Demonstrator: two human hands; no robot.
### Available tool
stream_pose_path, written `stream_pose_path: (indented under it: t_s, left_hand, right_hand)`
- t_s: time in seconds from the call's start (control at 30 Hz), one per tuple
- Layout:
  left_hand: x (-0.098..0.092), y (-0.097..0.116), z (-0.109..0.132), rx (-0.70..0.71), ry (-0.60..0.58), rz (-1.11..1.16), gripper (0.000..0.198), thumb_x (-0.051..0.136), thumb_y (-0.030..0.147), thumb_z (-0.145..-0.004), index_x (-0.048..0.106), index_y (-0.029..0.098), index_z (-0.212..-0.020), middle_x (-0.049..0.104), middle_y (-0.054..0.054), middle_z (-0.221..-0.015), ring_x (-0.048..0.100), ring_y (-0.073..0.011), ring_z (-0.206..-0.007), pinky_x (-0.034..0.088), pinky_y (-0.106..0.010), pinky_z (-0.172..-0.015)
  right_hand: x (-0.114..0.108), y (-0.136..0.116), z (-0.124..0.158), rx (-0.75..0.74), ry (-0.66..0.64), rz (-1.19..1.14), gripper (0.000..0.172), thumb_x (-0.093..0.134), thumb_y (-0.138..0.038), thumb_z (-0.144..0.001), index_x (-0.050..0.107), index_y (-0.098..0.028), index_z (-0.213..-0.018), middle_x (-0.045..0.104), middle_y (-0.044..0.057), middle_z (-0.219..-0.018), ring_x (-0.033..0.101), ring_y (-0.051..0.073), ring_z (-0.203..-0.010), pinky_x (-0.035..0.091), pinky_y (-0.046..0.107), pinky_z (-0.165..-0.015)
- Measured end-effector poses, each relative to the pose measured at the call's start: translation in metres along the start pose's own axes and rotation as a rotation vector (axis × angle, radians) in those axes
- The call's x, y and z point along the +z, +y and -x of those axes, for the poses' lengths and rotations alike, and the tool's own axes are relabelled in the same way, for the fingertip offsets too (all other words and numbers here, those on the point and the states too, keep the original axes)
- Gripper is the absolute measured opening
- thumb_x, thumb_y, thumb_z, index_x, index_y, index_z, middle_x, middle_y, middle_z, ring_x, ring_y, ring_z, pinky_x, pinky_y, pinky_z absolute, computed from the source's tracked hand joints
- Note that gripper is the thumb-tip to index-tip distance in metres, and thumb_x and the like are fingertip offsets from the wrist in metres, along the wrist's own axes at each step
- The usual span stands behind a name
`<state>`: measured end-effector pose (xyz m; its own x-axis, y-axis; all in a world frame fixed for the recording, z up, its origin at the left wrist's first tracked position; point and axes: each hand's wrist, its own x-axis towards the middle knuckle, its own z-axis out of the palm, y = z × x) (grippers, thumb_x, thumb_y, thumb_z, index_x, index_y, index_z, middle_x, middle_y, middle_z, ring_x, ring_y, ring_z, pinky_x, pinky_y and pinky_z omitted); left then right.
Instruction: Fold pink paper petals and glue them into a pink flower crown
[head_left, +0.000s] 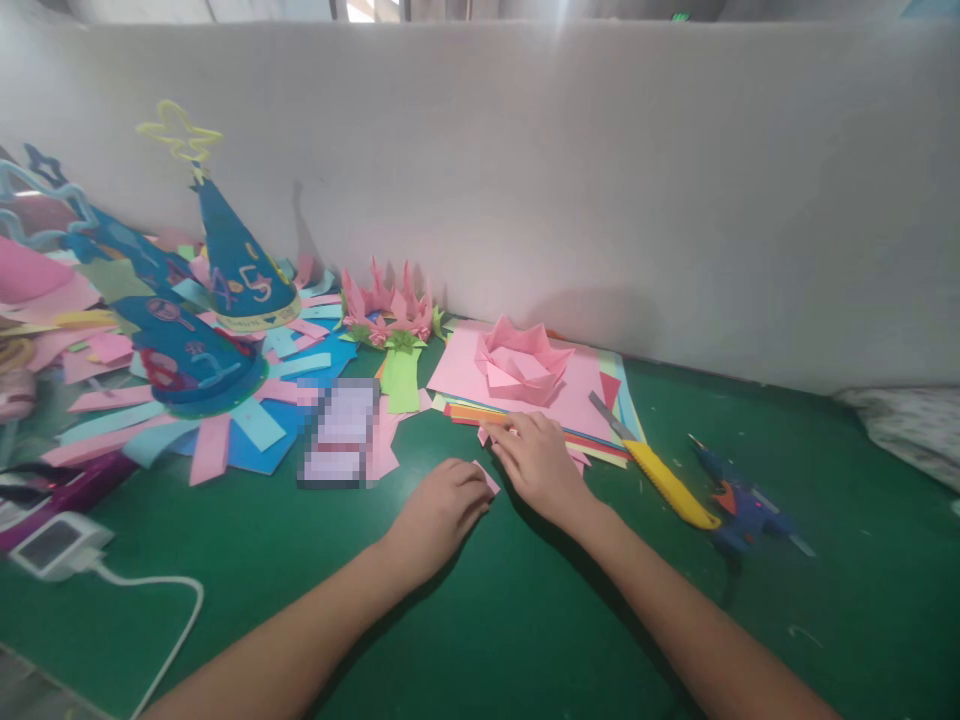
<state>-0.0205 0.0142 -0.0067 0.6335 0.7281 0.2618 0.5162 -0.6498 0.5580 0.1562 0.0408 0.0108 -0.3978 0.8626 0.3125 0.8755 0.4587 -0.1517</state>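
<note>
My left hand (439, 515) rests low over the green table (480, 640), its fingers curled closed on a small pink paper piece (487, 479) that sticks out past the fingertips. Just to its right, my right hand (541, 468) reaches to the front of a paper stack (450, 372), fingers stretched and slightly apart. Small pink paper scraps (484, 437) show at its fingertips; the palm hides whatever lies beneath. On the stack sits a folded pink paper flower shape (523, 360) with pointed petals.
Right of the stack lie a yellow utility knife (667, 482), blade out, and a blue glue gun (754, 515). Leftward are a phone (341, 435), a pink paper crown (390, 305), blue cone hats (244, 260) and a white charger (60, 545) with its cable. A pale wall (675, 200) stands behind.
</note>
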Motion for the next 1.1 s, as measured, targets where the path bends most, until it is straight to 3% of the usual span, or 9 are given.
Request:
stream_pose_path:
  t_s: [0.17,0.37,0.47,0.63,0.73,0.83,1.0,1.1]
  left_hand:
    - [0.003,-0.003,0.001,-0.017,0.025,0.142,0.017,0.045,0.012,-0.087,0.059,0.018,-0.092,0.060,-0.006,-0.096,0.054,-0.0168,-0.092,0.045,-0.032,-0.083]
    - [-0.001,-0.002,0.002,-0.035,0.103,0.162,0.011,0.047,0.011,-0.084,0.053,0.017,-0.090,0.053,-0.006,-0.098,0.051,-0.0167,-0.093,0.044,-0.031,-0.082]
    - [-0.004,-0.005,0.003,-0.097,0.128,0.020,0.016,0.059,0.025,-0.080,0.053,0.017,-0.094,0.053,-0.007,-0.098,0.048,-0.0206,-0.093,0.041,-0.035,-0.082]
    - [-0.003,-0.003,0.004,-0.062,-0.019,0.002,0.042,0.064,0.053,-0.070,0.057,0.017,-0.091,0.055,-0.005,-0.087,0.048,-0.0190,-0.081,0.039,-0.032,-0.072]
    - [0.000,0.001,0.005,-0.041,-0.051,0.003,0.051,0.063,0.060,-0.066,0.059,0.017,-0.094,0.055,-0.006,-0.091,0.047,-0.0202,-0.083,0.039,-0.034,-0.073]
    - [0.002,0.002,0.007,-0.055,-0.046,0.031,0.048,0.063,0.054,-0.070,0.057,0.018,-0.100,0.054,-0.008,-0.099,0.048,-0.0214,-0.089,0.040,-0.035,-0.078]
    - [0.003,-0.002,0.007,-0.054,-0.049,0.104,0.038,0.063,0.042,-0.076,0.056,0.019,-0.106,0.054,-0.007,-0.099,0.050,-0.0201,-0.091,0.042,-0.034,-0.080]
    - [0.003,-0.003,0.007,-0.041,-0.035,0.108,0.029,0.061,0.036,-0.079,0.058,0.019,-0.103,0.056,-0.007,-0.097,0.051,-0.0194,-0.090,0.042,-0.034,-0.081]
  right_hand:
    - [-0.019,-0.003,0.028,0.016,0.099,-0.183,0.034,0.042,-0.018,-0.089,0.055,-0.022,-0.120,0.063,0.008,-0.106,0.053,0.023,-0.097,0.040,0.039,-0.083]
    - [-0.011,-0.021,0.058,-0.003,-0.115,-0.327,0.038,0.044,-0.015,-0.086,0.050,-0.023,-0.123,0.059,0.008,-0.114,0.051,0.021,-0.105,0.041,0.039,-0.089]
    - [-0.007,-0.022,0.062,0.010,-0.152,-0.329,0.029,0.045,-0.016,-0.088,0.056,-0.022,-0.113,0.062,0.008,-0.103,0.052,0.022,-0.096,0.042,0.039,-0.084]
    - [-0.006,-0.017,0.065,-0.032,-0.089,-0.312,0.020,0.048,-0.022,-0.089,0.063,-0.025,-0.102,0.064,0.006,-0.093,0.052,0.020,-0.088,0.039,0.037,-0.080]
    - [-0.005,-0.016,0.066,-0.041,-0.069,-0.288,0.019,0.053,-0.028,-0.087,0.066,-0.025,-0.100,0.063,0.006,-0.089,0.051,0.020,-0.086,0.040,0.037,-0.078]
    - [-0.005,-0.016,0.065,-0.048,-0.093,-0.299,0.019,0.056,-0.030,-0.085,0.066,-0.024,-0.100,0.063,0.005,-0.088,0.052,0.019,-0.085,0.041,0.036,-0.076]
    - [-0.009,-0.010,0.063,-0.100,-0.096,-0.352,0.020,0.053,-0.027,-0.087,0.065,-0.026,-0.102,0.063,0.006,-0.111,0.052,0.021,-0.102,0.040,0.042,-0.088]
    - [-0.010,-0.008,0.064,-0.140,-0.108,-0.376,0.022,0.051,-0.025,-0.088,0.064,-0.026,-0.106,0.064,0.006,-0.112,0.054,0.021,-0.100,0.042,0.043,-0.087]
